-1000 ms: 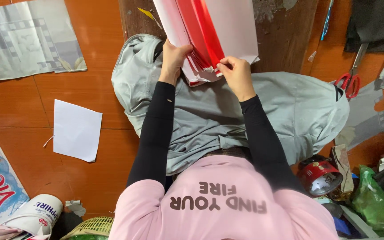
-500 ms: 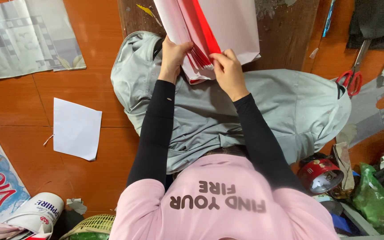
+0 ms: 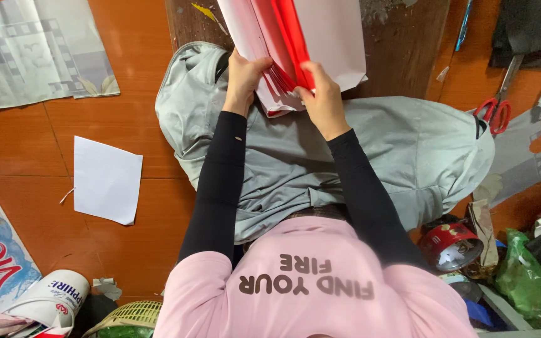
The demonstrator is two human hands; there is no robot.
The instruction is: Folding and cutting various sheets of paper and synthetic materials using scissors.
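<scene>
A thick stack of red and white paper sheets [image 3: 320, 37] stands on edge over my lap, resting against a dark wooden board [image 3: 402, 44]. My left hand [image 3: 245, 75] grips the stack's left side, thumb on the front. My right hand [image 3: 320, 94] pinches into the fanned red sheets near the lower edge. Both arms wear black sleeves. My legs in grey trousers [image 3: 320, 156] are folded beneath.
A loose white sheet [image 3: 106, 180] lies on the orange tiled floor to the left, with a grey patterned sheet [image 3: 32, 53] beyond it. Red-handled scissors [image 3: 499, 106] lie at the right. A red tape roll [image 3: 452, 244] and a green plastic bag [image 3: 527, 275] sit at lower right.
My right hand has shifted slightly left and down among the red sheets, flipping through them. The left hand keeps its grip on the stack.
</scene>
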